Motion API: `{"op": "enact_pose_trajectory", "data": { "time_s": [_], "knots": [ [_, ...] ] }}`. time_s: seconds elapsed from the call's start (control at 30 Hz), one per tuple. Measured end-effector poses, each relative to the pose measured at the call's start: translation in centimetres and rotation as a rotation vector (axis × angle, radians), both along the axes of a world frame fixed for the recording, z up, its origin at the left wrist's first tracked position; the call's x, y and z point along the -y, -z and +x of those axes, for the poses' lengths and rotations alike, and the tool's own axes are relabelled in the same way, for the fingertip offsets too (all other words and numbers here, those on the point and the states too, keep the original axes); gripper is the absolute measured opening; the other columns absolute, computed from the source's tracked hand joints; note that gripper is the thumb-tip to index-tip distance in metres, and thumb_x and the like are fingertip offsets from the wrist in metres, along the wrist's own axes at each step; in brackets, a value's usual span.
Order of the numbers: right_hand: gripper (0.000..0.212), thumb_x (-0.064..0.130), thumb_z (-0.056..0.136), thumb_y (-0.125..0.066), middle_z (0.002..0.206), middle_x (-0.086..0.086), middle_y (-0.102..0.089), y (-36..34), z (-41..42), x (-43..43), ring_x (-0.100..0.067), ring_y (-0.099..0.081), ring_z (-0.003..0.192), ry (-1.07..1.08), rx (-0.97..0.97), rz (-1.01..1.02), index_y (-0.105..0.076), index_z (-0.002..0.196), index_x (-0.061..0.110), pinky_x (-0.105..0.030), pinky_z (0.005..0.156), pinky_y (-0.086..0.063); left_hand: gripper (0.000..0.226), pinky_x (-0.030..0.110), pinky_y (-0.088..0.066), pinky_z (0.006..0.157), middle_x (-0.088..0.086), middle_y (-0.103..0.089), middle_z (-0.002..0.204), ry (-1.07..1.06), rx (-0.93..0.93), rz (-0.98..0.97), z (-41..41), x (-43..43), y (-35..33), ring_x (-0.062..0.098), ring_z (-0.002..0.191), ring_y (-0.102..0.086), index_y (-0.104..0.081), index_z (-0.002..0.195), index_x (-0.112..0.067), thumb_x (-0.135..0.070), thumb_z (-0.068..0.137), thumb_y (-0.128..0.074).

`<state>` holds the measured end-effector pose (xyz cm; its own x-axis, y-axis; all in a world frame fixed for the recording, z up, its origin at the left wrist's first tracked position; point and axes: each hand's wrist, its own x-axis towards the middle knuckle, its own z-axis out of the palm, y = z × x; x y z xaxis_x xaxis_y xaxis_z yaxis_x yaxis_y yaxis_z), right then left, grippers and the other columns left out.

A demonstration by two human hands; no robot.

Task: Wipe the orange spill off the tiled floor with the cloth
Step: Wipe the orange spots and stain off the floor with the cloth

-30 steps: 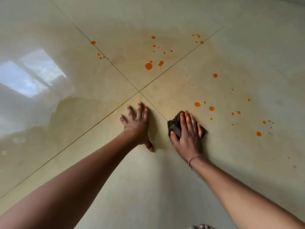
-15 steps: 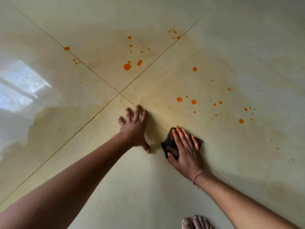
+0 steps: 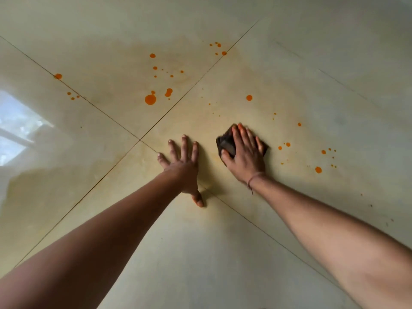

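Pressing my right hand [image 3: 245, 156] flat on a dark crumpled cloth [image 3: 226, 144], fingers spread over it, thumb tucked at its near edge; grip is a palm-down press on the cloth, not a fist. Cloth sits on the glossy beige tiled floor [image 3: 223, 253], just right of where the thin grout lines [image 3: 140, 139] cross. Left hand [image 3: 184, 166] empty, open, palm flat on the tile, fingers fanned, thumb pointing back toward me. Both arms stretched out forward. Thin string band [image 3: 255, 176] on my right wrist. Orange spill [image 3: 150, 99] is round drops of mixed size: big ones ahead across the grout line, small scattered ones right of the cloth, more far left. Faint yellowish smear on the tile around both hands. Window reflection [image 3: 17, 130] shines at left.
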<state>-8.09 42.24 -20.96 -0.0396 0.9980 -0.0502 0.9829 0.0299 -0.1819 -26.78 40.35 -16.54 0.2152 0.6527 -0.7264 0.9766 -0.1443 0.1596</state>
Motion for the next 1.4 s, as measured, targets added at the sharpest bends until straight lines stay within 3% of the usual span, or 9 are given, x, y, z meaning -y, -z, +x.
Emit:
{"op": "enact_pose_trajectory", "data": {
  "time_s": [0.13, 0.33, 0.5, 0.67, 0.73, 0.93, 1.1, 1.3, 1.4],
  "knots": [
    [0.082, 0.058, 0.08, -0.034, 0.159, -0.004, -0.026, 0.1, -0.1, -1.5, -0.022, -0.02, 0.146, 0.024, -0.007, 0.032, -0.028, 0.152, 0.018, -0.044, 0.118, -0.013, 0.159, 0.076, 0.005, 0.102, 0.019, 0.052, 0.137, -0.023, -0.014, -0.04, 0.4, -0.4, 0.1, 0.051, 0.125, 0.041, 0.038, 0.139, -0.013, -0.057, 0.051, -0.086],
    [0.081, 0.053, 0.082, -0.044, 0.16, -0.003, -0.024, -0.6, 1.8, 5.4, -0.019, -0.018, 0.148, -0.445, -0.031, -0.046, -0.027, 0.153, 0.018, -0.046, 0.116, -0.017, 0.162, 0.075, 0.004, 0.103, 0.018, 0.054, 0.136, -0.043, -0.021, -0.06, 0.5, -0.5, -0.2, 0.051, 0.124, 0.042, 0.041, 0.138, -0.015, -0.056, 0.049, -0.088],
    [0.079, 0.055, 0.083, -0.038, 0.159, -0.004, -0.026, -0.3, 2.4, -3.4, -0.02, -0.019, 0.146, -0.153, 0.025, -0.011, -0.028, 0.152, 0.018, -0.045, 0.116, -0.015, 0.158, 0.075, 0.005, 0.103, 0.018, 0.054, 0.136, -0.043, -0.034, -0.051, 0.6, -0.6, 0.4, 0.05, 0.124, 0.043, 0.041, 0.137, -0.017, -0.052, 0.052, -0.088],
    [0.085, 0.056, 0.085, -0.045, 0.162, -0.005, -0.013, -0.9, 8.2, 3.1, -0.02, -0.01, 0.149, -0.797, 0.077, -0.106, -0.016, 0.155, 0.016, -0.044, 0.117, -0.007, 0.159, 0.073, 0.005, 0.105, 0.017, 0.053, 0.137, -0.068, -0.04, -0.05, 0.8, -0.6, -0.4, 0.049, 0.126, 0.042, 0.04, 0.137, -0.018, -0.051, 0.05, -0.089],
    [0.086, 0.057, 0.084, -0.044, 0.161, -0.006, -0.016, -0.8, 9.0, 2.0, -0.021, -0.014, 0.148, -0.878, 0.104, -0.095, -0.018, 0.154, 0.016, -0.045, 0.116, -0.01, 0.158, 0.072, 0.004, 0.106, 0.017, 0.051, 0.139, -0.073, -0.051, -0.045, 1.0, -0.5, -0.7, 0.048, 0.127, 0.04, 0.038, 0.139, -0.018, -0.05, 0.051, -0.089],
    [0.079, 0.053, 0.084, -0.044, 0.16, -0.005, -0.025, -0.2, 1.7, -1.2, -0.021, -0.019, 0.148, -0.252, -0.067, -0.003, -0.029, 0.152, 0.015, -0.048, 0.117, -0.016, 0.156, 0.067, -0.004, 0.112, 0.013, 0.041, 0.149, -0.042, -0.051, 0.038, 0.5, 0.1, -0.9, 0.045, 0.136, 0.03, 0.029, 0.145, -0.02, -0.054, 0.049, -0.088],
    [0.085, 0.053, 0.081, -0.052, 0.16, -0.004, -0.023, -1.1, 4.7, 10.4, -0.02, -0.018, 0.148, -0.65, -0.095, -0.092, -0.025, 0.153, 0.017, -0.048, 0.114, -0.021, 0.148, 0.064, -0.013, 0.113, 0.009, 0.033, 0.154, -0.06, -0.03, 0.018, 0.2, -0.2, -2.4, 0.042, 0.141, 0.022, 0.019, 0.15, -0.024, -0.048, 0.052, -0.089],
    [0.079, 0.053, 0.083, -0.046, 0.157, -0.008, -0.032, -1.1, -0.4, -1.4, -0.023, -0.024, 0.145, -0.265, -0.076, -0.082, -0.033, 0.15, 0.013, -0.047, 0.115, -0.018, 0.147, 0.065, -0.014, 0.112, 0.004, 0.031, 0.155, -0.09, -0.028, 0.034, 1.1, -1.5, -3.0, 0.038, 0.143, 0.02, 0.016, 0.151, -0.021, -0.041, 0.052, -0.091],
    [0.079, 0.055, 0.086, -0.043, 0.158, -0.008, -0.028, -0.9, -0.8, -0.1, -0.022, -0.021, 0.147, -0.343, -0.081, -0.065, -0.029, 0.152, 0.013, -0.047, 0.116, -0.016, 0.148, 0.066, -0.014, 0.112, 0.005, 0.03, 0.156, -0.077, -0.025, 0.079, 0.9, -3.5, -2.1, 0.038, 0.143, 0.02, 0.016, 0.151, -0.019, -0.044, 0.051, -0.09]
  ]
}}
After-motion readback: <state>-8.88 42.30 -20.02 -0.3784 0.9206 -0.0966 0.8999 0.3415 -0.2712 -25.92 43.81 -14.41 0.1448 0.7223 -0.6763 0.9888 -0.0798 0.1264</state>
